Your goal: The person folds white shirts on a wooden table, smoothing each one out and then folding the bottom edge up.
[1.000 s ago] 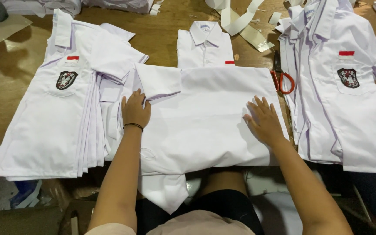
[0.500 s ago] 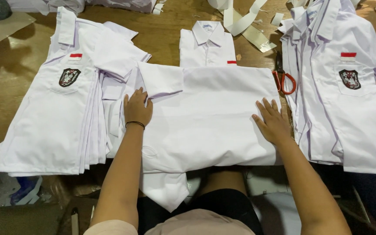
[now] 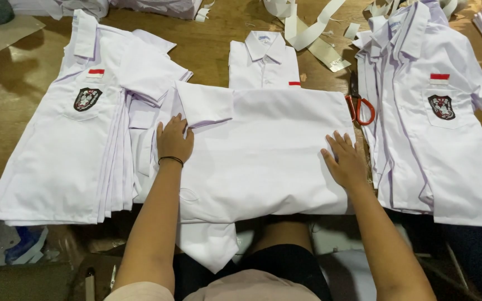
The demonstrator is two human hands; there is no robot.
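Note:
A white shirt (image 3: 263, 150) lies face down across the wooden table in front of me, one short sleeve folded in at its upper left and another hanging over the near edge. My left hand (image 3: 174, 139) rests flat on its left edge, a dark band on the wrist. My right hand (image 3: 344, 159) presses flat on its right edge, fingers spread. Neither hand grips anything.
A stack of white badge shirts (image 3: 73, 139) lies at the left, another stack (image 3: 436, 111) at the right. A folded shirt (image 3: 263, 58) sits behind the middle one. Orange-handled scissors (image 3: 359, 103) lie right of the shirt. White paper strips (image 3: 308, 28) litter the far table (image 3: 213, 33).
My right hand has slid rightward across the shirt to its right edge. My left hand has stayed at the left edge.

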